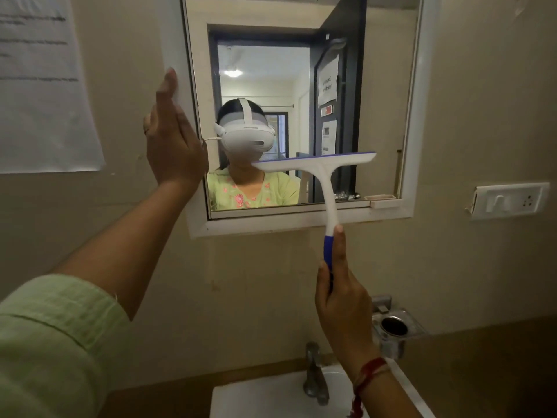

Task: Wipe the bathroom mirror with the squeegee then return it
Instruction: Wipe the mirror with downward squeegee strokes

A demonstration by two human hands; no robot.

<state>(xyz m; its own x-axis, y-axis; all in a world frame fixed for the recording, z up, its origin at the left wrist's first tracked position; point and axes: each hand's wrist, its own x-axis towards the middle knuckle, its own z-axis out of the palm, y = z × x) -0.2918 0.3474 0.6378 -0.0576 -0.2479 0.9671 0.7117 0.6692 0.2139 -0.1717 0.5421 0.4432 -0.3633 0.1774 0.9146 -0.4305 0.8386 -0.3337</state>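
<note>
squeegee held up to a bathroom mirror

the right hand (pixel 342 300) is closed around the blue grip of a squeegee (pixel 322 179), thumb stretched up along the handle. the squeegee is t-shaped, of smooth white plastic, with a thin blue rubber strip along its top edge. its blade lies across the lower middle of the mirror (pixel 301 55), tilted a little up to the right; whether the strip touches the glass is hard to tell. a red thread band circles the right wrist.

the left hand (pixel 173 137) is open and flat, fingers together, holding nothing, raised against the mirror's white frame (pixel 301 223) at its left side. a pale green sleeve (pixel 51 342) covers the upper arm, cut off at the picture's edge.

a paper sheet (pixel 45 86) is stuck to the beige wall at left; its print is too blurred to read. notices on a dark door seen in the reflection are reversed and unreadable. at right is a white switch plate (pixel 509 200). below, a metal tap (pixel 315 375) stands over a white basin (pixel 271 396), partly cut off, with a clear wall-mounted holder (pixel 394 330) beside it.
</note>
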